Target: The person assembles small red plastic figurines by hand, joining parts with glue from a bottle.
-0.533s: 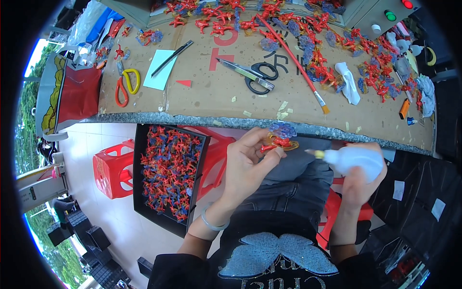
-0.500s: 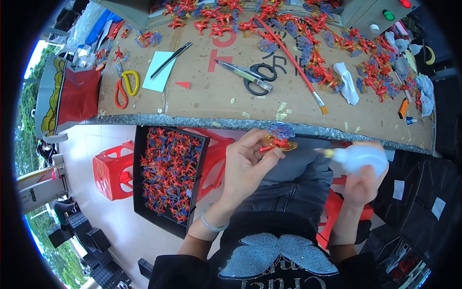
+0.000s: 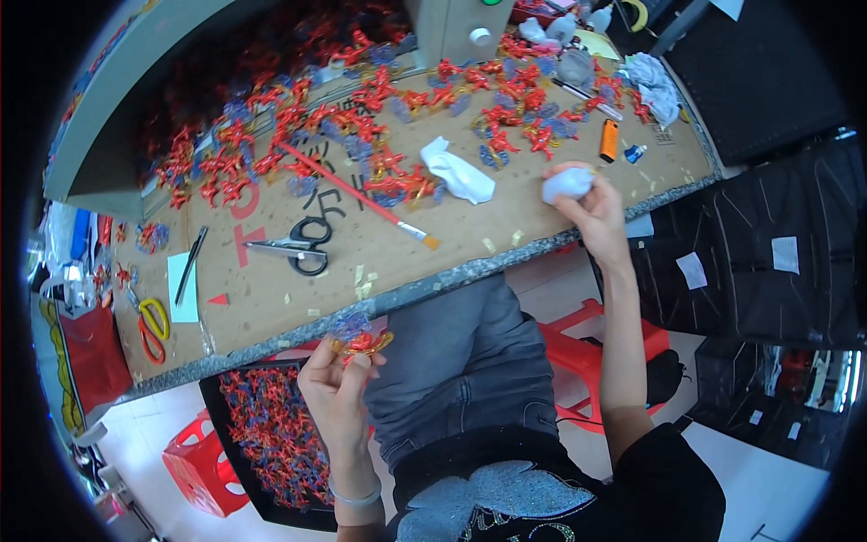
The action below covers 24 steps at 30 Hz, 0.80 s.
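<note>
Just off the table's front edge, my left hand [image 3: 332, 384] pinches a small plastic figure [image 3: 359, 341], red with see-through blue and yellow parts. My right hand [image 3: 600, 224] is over the table's right part, its fingers wrapped round a white squeeze bottle [image 3: 565, 184]. The bottle's nozzle cannot be made out clearly. Left of that hand lies a crumpled white tissue [image 3: 459, 172]. An orange lighter [image 3: 610, 141] and a small blue-and-white item [image 3: 635, 154] lie just beyond it. Many similar red figures [image 3: 397, 185] are strewn across the back of the cardboard-covered table [image 3: 397, 262].
A red brush [image 3: 361, 194], black-handled scissors [image 3: 309, 246], a black pen [image 3: 191, 266] on pale green paper and red-yellow scissors [image 3: 152, 330] lie about. Below left, a black tray [image 3: 221, 425] full of figures stands beside a red stool [image 3: 194, 465]. A grey metal housing [image 3: 90, 135] overhangs the back left.
The view has turned toward the right. My right hand with the squeeze bottle has moved from above my lap to over the table, away from the figure. My left hand still holds the figure.
</note>
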Motion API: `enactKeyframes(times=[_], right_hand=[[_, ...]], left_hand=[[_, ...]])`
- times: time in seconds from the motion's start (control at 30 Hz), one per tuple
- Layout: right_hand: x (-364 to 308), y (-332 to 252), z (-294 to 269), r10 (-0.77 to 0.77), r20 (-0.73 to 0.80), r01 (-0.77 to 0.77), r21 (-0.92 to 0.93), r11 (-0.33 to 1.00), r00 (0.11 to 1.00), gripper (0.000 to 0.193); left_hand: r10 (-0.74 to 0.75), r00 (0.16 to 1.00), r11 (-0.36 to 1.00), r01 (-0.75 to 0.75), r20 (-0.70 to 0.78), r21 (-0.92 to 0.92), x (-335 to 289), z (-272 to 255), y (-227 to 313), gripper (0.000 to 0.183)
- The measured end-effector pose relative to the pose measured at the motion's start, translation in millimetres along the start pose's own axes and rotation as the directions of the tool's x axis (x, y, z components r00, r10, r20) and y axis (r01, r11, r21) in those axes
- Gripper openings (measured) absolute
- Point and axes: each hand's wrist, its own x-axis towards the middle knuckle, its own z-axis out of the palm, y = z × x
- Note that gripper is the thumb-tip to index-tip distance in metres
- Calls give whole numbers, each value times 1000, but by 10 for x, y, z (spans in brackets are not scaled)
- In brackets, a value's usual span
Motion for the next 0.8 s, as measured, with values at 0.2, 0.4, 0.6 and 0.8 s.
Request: enactKeyframes(times=[0.2, 0.4, 0.6, 0.8], right_hand=[[-14, 19, 12, -22, 78, 27, -61, 998, 997, 51], [56, 46, -590, -200, -426, -50, -508, 860, 882, 26], [507, 73, -669, -355, -393, -251, -889, 383, 849, 24], [900, 246, -679, -274, -333, -311, -943, 121, 902, 27]], left_hand=[[-11, 1000, 1000, 11, -13, -2, -14, 94, -14, 21], [-14, 1000, 1000, 14, 4, 14, 2, 64, -21, 19], [-17, 997, 998, 12, 73, 68, 14, 53, -27, 16], [3, 999, 1000, -3, 40, -16, -21, 69, 12, 20]])
